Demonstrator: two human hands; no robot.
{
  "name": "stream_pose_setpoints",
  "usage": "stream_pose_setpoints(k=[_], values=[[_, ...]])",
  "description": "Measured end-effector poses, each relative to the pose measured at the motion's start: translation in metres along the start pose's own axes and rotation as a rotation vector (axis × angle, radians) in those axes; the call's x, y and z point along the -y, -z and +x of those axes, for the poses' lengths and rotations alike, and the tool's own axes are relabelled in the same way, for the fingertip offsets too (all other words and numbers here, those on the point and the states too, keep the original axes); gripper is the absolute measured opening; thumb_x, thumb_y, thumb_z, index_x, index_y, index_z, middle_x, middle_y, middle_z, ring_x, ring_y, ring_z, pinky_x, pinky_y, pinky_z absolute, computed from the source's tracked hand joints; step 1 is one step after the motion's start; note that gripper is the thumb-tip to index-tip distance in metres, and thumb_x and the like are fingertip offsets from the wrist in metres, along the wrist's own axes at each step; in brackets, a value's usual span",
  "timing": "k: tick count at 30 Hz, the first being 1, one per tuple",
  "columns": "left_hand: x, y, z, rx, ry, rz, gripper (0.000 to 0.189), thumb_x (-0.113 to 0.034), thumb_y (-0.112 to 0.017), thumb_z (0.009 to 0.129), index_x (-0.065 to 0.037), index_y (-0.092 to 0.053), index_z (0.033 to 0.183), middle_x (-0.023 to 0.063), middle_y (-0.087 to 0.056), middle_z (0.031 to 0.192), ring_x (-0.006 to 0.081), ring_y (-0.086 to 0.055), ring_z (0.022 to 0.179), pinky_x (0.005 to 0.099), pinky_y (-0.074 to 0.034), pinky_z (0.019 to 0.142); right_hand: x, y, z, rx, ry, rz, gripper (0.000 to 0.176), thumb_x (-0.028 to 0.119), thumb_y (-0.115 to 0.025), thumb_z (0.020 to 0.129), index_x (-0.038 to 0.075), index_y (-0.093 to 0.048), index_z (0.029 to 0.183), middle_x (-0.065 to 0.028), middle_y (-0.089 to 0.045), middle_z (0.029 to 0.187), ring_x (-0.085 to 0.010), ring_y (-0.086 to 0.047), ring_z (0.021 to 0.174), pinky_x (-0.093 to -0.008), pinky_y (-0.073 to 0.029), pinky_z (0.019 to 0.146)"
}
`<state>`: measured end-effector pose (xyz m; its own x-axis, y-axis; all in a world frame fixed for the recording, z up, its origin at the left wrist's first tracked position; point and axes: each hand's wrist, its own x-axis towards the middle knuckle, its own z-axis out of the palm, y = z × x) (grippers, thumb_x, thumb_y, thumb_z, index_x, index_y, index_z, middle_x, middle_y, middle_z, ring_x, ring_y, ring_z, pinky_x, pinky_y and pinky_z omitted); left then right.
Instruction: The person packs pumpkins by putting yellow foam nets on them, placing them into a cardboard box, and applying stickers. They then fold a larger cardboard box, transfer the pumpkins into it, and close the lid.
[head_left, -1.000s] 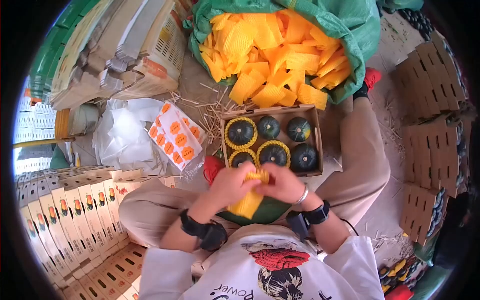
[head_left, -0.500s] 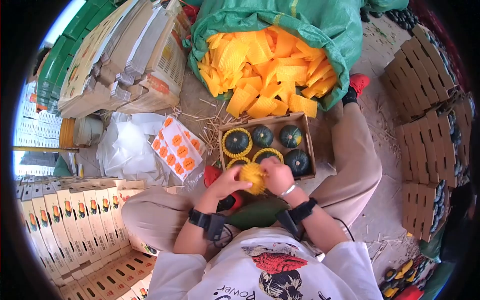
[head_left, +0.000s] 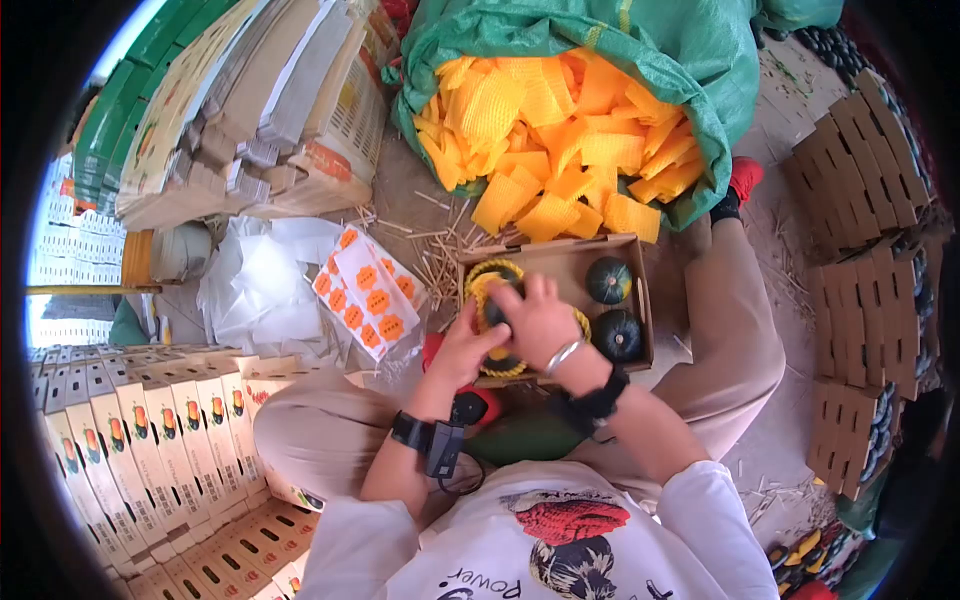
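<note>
A small dark green pumpkin [head_left: 493, 312] with yellow foam netting about it is between my two hands, above the left part of a shallow cardboard box [head_left: 645, 300]. My left hand [head_left: 462, 347] grips it from the left with thumb and fingers curled. From above and the right, my right hand [head_left: 543, 322] closes over it, partly blurred and hiding much of it. Behind the hands, a netted pumpkin [head_left: 497, 268] sits in the box's far left corner. More yellow netting shows below and beside my right hand. Two bare pumpkins, one far [head_left: 608, 280] and one near [head_left: 616, 336], lie at the right side.
Beyond the box, a green sack [head_left: 735, 110] spills yellow foam nets [head_left: 580, 150]. Sticker sheets [head_left: 368, 292] and white sheets [head_left: 260, 290] lie left. Folded cartons [head_left: 250, 100] stand behind them; printed boxes [head_left: 150, 440] line the near left. Stacked boxes of pumpkins [head_left: 865, 310] rise at right.
My hands moved forward over the box from its near edge, where they held a yellow net. The bare pumpkin in the far middle no longer shows there. The view shifted slightly.
</note>
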<state>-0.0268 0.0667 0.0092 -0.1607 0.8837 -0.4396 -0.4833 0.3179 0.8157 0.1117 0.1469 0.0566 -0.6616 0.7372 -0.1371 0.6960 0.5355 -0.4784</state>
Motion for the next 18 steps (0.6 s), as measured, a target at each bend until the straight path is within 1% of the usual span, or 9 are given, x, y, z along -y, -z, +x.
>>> stream_pose_setpoints(k=[1,2,6,9,11,13,14,15,18], values=[[-0.006,-0.009,-0.008,0.07,0.049,-0.073,0.066,-0.007,-0.07,0.073,-0.006,-0.035,0.129,0.0084,-0.05,0.116,0.0172,-0.052,0.103,0.0316,-0.045,0.087,0.016,0.011,-0.012,0.011,0.03,0.071,0.07,0.024,-0.076,0.059,0.021,-0.043,0.121,-0.0203,-0.045,0.107,-0.0367,-0.052,0.094,-0.0419,-0.05,0.075],[-0.016,-0.01,-0.019,0.116,0.074,-0.078,0.071,-0.009,-0.071,0.073,-0.007,-0.031,0.132,0.008,-0.049,0.119,0.0186,-0.052,0.105,0.0347,-0.045,0.089,0.01,0.019,-0.022,-0.083,0.135,0.254,0.056,0.027,-0.069,0.071,0.018,-0.045,0.121,-0.0161,-0.05,0.101,-0.0328,-0.055,0.091,-0.0416,-0.051,0.074],[-0.03,-0.021,-0.048,0.43,0.078,-0.42,0.074,-0.018,-0.072,0.072,-0.006,-0.031,0.133,0.0104,-0.048,0.124,0.024,-0.051,0.111,0.0403,-0.041,0.095,-0.036,-0.009,-0.034,0.352,-0.272,2.073,0.044,0.038,-0.041,0.092,0.006,-0.046,0.122,-0.0096,-0.059,0.109,-0.0184,-0.056,0.101,-0.0346,-0.047,0.085],[-0.017,-0.025,-0.053,0.444,0.19,-0.519,0.073,-0.02,-0.072,0.071,-0.005,-0.033,0.132,0.0106,-0.05,0.122,0.0236,-0.051,0.111,0.0396,-0.04,0.096,-0.012,-0.049,-0.056,0.306,-0.278,2.243,0.033,0.031,-0.045,0.092,0.003,-0.054,0.107,-0.0091,-0.059,0.11,-0.0163,-0.057,0.097,-0.0311,-0.045,0.087],[-0.02,-0.022,-0.054,0.439,0.191,-0.489,0.064,-0.006,-0.067,0.074,-0.004,-0.036,0.13,0.0068,-0.051,0.119,0.0179,-0.052,0.108,0.0326,-0.042,0.093,-0.023,-0.058,-0.049,-0.083,-0.302,2.014,0.011,0.014,-0.05,0.089,0.004,-0.053,0.092,-0.0101,-0.061,0.091,-0.0209,-0.06,0.081,-0.0326,-0.047,0.07],[-0.027,-0.024,-0.059,0.25,0.109,-0.239,0.062,-0.002,-0.066,0.074,-0.003,-0.037,0.129,0.0064,-0.052,0.117,0.0165,-0.052,0.107,0.0315,-0.042,0.093,-0.019,-0.024,-0.053,-0.398,-0.353,0.717,0.009,0.008,-0.052,0.086,0.002,-0.053,0.092,-0.0181,-0.06,0.084,-0.0293,-0.059,0.077,-0.0346,-0.047,0.066],[-0.025,-0.027,-0.056,0.175,-0.001,-0.133,0.062,0.002,-0.066,0.073,-0.001,-0.037,0.128,0.0057,-0.052,0.114,0.0152,-0.051,0.106,0.0305,-0.042,0.091,-0.009,-0.016,-0.056,-0.397,-0.336,0.701,0.009,0.008,-0.053,0.086,0.0,-0.051,0.09,-0.0239,-0.057,0.082,-0.0362,-0.058,0.077,-0.0385,-0.046,0.065],[-0.025,-0.028,-0.056,0.141,-0.046,-0.073,0.062,0.002,-0.066,0.073,-0.001,-0.037,0.128,0.0055,-0.052,0.114,0.0153,-0.051,0.106,0.0304,-0.043,0.091,-0.006,-0.025,-0.059,-0.5,-0.141,0.607,0.013,0.009,-0.055,0.085,0.001,-0.054,0.095,-0.0216,-0.059,0.087,-0.035,-0.058,0.082,-0.0382,-0.046,0.071],[-0.024,-0.026,-0.057,0.126,-0.094,0.052,0.063,-0.001,-0.068,0.074,-0.001,-0.036,0.128,0.0065,-0.051,0.114,0.0169,-0.051,0.106,0.03,-0.045,0.087,-0.01,-0.037,-0.065,-0.486,-0.045,0.909,0.024,0.013,-0.054,0.087,0.002,-0.054,0.108,-0.0154,-0.059,0.102,-0.0278,-0.057,0.095,-0.0355,-0.045,0.082]])
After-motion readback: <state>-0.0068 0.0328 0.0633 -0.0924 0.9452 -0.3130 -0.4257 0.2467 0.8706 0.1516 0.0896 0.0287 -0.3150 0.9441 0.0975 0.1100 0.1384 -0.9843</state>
